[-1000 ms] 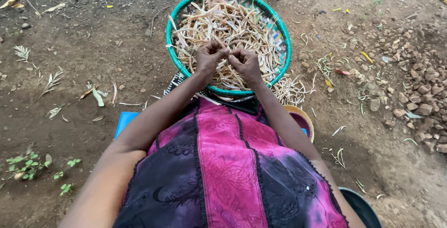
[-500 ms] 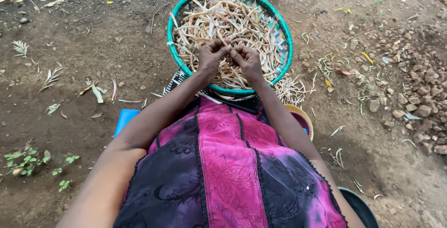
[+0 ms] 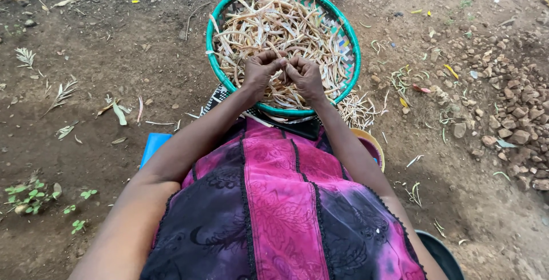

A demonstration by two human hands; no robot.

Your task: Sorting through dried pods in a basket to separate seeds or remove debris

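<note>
Both hands meet over the near side of a round woven basket [image 3: 213,57] with a green rim, which sits on bare dirt ground [image 3: 97,57] and is heaped with dry, pale bean pods [image 3: 269,22]. The left hand [image 3: 260,74] and the right hand [image 3: 306,77] are curled narrow, fingertips pinched together on a pod between them; the pod itself is too small to make out clearly. More loose pods [image 3: 357,108] lie on the dirt just beside the basket's near right edge. A patch of stones [image 3: 514,102] spreads well apart to the right.
</note>
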